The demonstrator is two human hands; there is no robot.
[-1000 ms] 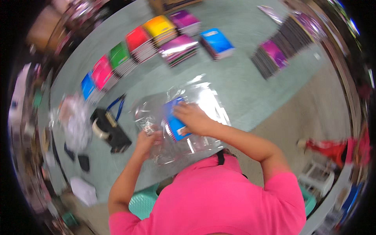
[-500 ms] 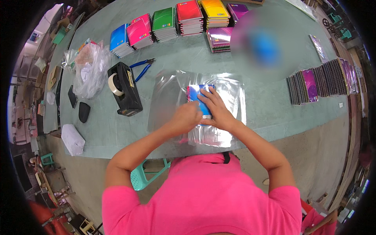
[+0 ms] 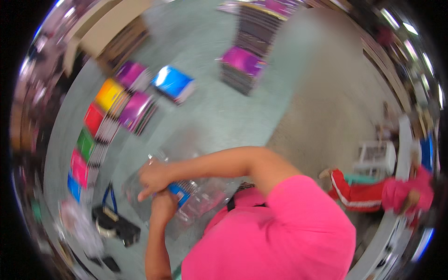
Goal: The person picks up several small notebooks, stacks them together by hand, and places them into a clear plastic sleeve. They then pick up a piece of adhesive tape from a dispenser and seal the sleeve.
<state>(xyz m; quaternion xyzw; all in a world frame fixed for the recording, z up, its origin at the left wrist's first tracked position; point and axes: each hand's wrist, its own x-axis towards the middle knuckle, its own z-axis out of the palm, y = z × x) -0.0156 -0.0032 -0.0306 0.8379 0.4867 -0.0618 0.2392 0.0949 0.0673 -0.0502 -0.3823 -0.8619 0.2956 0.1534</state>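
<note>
A blue spiral notebook [image 3: 183, 196] lies on clear plastic film [image 3: 212, 198] at the table's near side. My left hand [image 3: 164, 205] is closed at the notebook's left end, its fingers partly covered. My right arm reaches across to the left, and my right hand [image 3: 155, 178] is over the film just beyond the left hand, close to touching it. Motion blur smears the right fingers, so their grip is unclear. Whatever the left fingers hold is hidden.
Stacked notebooks in several colours, including a red stack [image 3: 94, 119], line the left. A blue stack [image 3: 172, 83] and a purple stack [image 3: 242, 65] stand farther off. A cardboard box [image 3: 116, 35] is at the far left. Nearer are a tape dispenser [image 3: 116, 224] and blue pliers [image 3: 109, 196].
My view has swung to the right, so the table appears turned and blurred. The right hand has left its flat place on the notebook and moved left over the film, beside the left hand.
</note>
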